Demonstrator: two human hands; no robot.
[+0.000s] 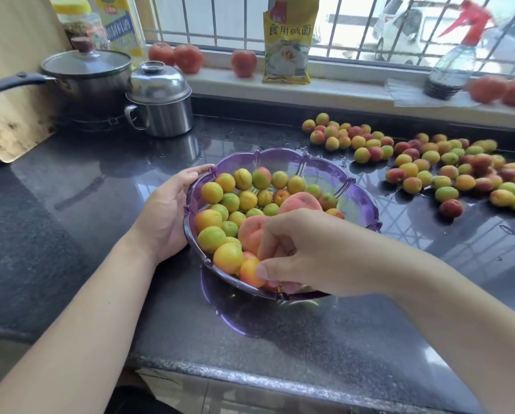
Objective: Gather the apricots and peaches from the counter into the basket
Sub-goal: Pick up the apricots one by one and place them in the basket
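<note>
Purple basket at the centre of the dark counter, partly filled with apricots and two pink peaches, one near the middle and one just beyond it.

Left hand cupped against the basket's left rim, fingers curved round the edge, holding it.

Right hand reaches in over the near right rim, fingers curled down among the fruit. Its thumb touches an orange apricot at the near edge; whether the fingers actually grip any fruit cannot be told.

Loose fruit lies spread on the counter to the right of the basket, from a far cluster near the back wall across to the right edge of view: small yellow, green and red-blushed pieces, mostly touching one another. One dark red piece sits slightly apart at the near side of the spread. The counter around them looks wet.

Far left: a lidded saucepan with a long handle, and just right of it a steel lidded pot. A wooden board leans at the left edge.

Window sill behind: several tomatoes, a yellow packet standing upright, and a spray bottle with a red trigger at the far right.
</note>
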